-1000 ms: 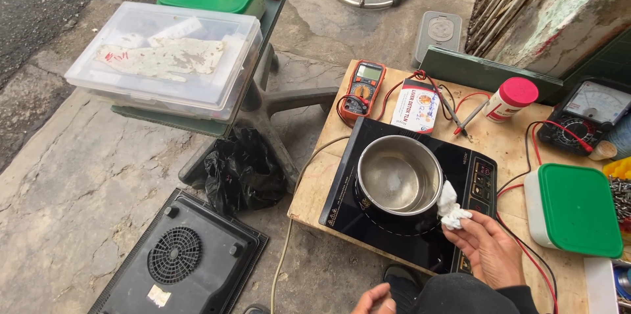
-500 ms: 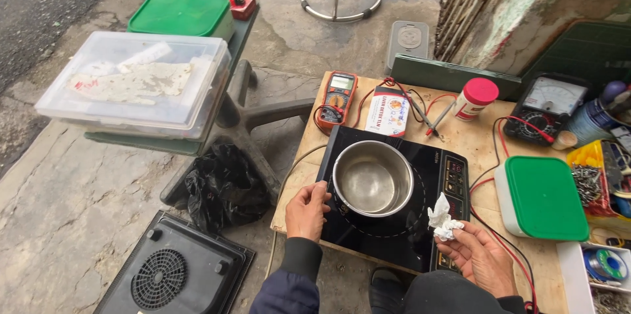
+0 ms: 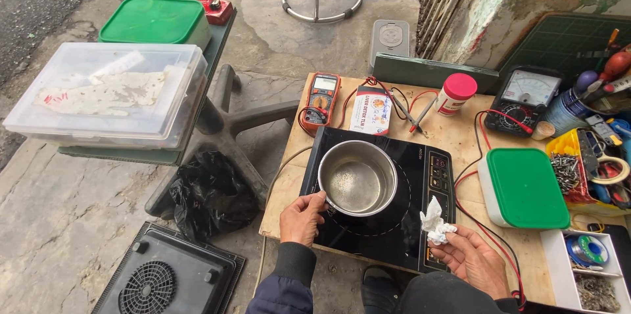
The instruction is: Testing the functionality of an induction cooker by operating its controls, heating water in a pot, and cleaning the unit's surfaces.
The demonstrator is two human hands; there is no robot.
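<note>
Left hand [image 3: 301, 217]: its fingers are closing on the near rim of the steel pot [image 3: 358, 178], thumb lying along the edge.
Right hand [image 3: 474, 260]: its fingers are pinching a crumpled white tissue [image 3: 436, 223], holding it just above the cooktop's near right corner.
Steel pot: it is sitting upright on the ring of the black induction cooktop [image 3: 420, 176], open and shiny inside.
Induction cooktop: it is lying flat on the wooden bench [image 3: 460, 140], its control panel facing the right hand.
Behind the cooktop: an orange multimeter [image 3: 321, 98] is resting at the bench's far left, a small printed packet [image 3: 372, 110] lying just beside it, with red and black leads trailing between.
Far right: a white jar with a red lid [image 3: 455, 94] is standing near an analogue meter [image 3: 524, 96].
Right of the cooktop: a white box with a green lid [image 3: 520, 186] is sitting close by.
Left of the bench: a clear plastic bin [image 3: 112, 96] is resting on a low stand, well apart from the hands.
</note>
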